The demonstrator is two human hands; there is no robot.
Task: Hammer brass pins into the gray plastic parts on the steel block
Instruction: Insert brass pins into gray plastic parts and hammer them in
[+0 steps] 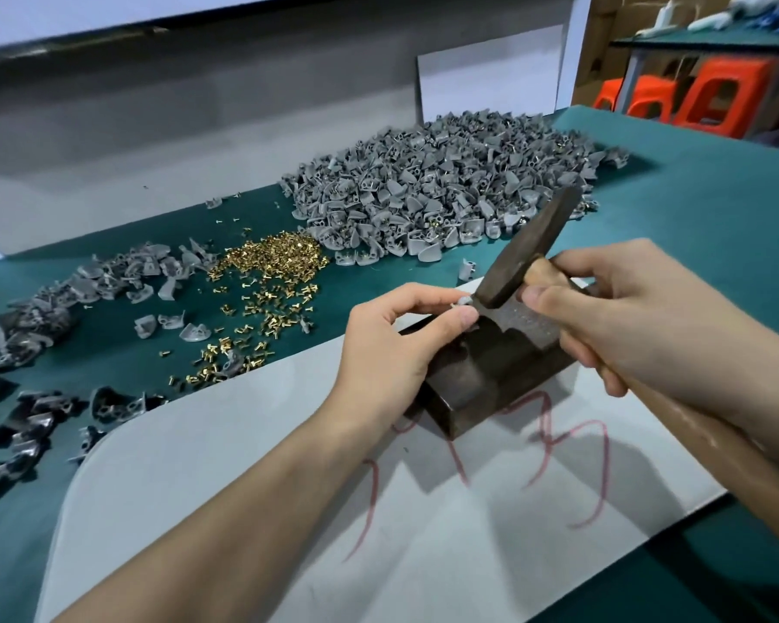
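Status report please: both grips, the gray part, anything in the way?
Left grip pinches small gray plastic part on dark steel block. Right grip holds wooden-handled hammer, head at the part. Left fingertips close beside hammer head.

A teal-topped workbench set against a pale wall, with stools behind it.
The bench point(716, 218) is covered by a teal-green mat, and a white sheet point(199, 487) scrawled with red marks lies on its near part. Behind it runs a wall point(199, 105) banded gray and white, with a white panel point(491, 78) upright against it. At the far right, orange plastic stools point(725, 105) (three, as far as shows) stand by a second green-topped table point(702, 38). The light is even, and soft shadows fall on the sheet.
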